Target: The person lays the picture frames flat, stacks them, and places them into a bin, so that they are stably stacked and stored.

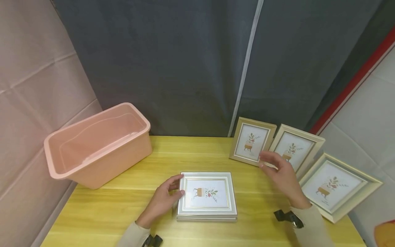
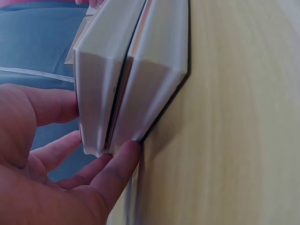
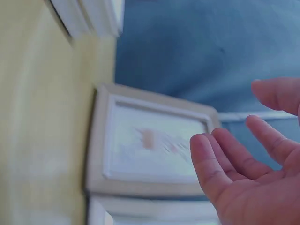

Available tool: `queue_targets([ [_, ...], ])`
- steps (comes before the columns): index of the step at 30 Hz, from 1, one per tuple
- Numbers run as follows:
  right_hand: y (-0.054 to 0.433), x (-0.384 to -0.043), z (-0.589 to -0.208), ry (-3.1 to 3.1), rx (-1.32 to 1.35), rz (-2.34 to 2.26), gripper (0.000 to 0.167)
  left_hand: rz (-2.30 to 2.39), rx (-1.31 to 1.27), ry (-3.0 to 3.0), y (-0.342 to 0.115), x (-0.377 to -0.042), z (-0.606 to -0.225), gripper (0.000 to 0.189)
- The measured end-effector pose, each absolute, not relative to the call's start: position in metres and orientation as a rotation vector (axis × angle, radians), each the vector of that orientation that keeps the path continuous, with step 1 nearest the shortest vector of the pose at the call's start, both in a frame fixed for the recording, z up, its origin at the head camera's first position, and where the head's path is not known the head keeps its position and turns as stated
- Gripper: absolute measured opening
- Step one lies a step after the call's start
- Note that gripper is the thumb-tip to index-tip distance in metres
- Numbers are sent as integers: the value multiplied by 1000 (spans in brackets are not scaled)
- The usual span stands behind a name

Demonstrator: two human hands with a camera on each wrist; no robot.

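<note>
Two silver-white picture frames lie stacked flat on the table, the top picture frame (image 1: 207, 192) bearing a potted-plant print. My left hand (image 1: 163, 197) touches the stack's left side with thumb and fingertips. From the left wrist view, its fingers (image 2: 117, 166) rest against the edges and corner of the stacked frames (image 2: 126, 79). At the right my right hand (image 1: 282, 175) hovers, holding nothing, fingers loosely bent and thumb apart. It covers part of a cream picture frame (image 1: 303, 137) and the corner of a tan picture frame (image 1: 262, 123), both standing upright.
A larger cream picture frame (image 1: 364, 195) stands beside my right forearm. At the left edge sits a pink plastic bin (image 1: 120, 147). A dark curtain (image 1: 172, 68) hangs behind the yellow wooden table (image 1: 123, 212). Something orange (image 1: 385, 235) shows at the lower right.
</note>
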State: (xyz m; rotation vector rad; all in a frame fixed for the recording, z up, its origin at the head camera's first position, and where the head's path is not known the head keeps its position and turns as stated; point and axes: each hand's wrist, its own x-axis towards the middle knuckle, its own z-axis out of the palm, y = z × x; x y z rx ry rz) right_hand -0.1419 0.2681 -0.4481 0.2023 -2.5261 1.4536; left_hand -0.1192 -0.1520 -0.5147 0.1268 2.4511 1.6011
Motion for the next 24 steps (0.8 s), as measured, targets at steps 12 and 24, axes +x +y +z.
queue_targets([
  [12,325,-122,-397,-2284,134,1302,48,1586,131,2460,-153,-121,-516,55],
  [24,380,-102,-380,-2293,47,1104,53,1576,143,2456,-153,-121,-517,55],
])
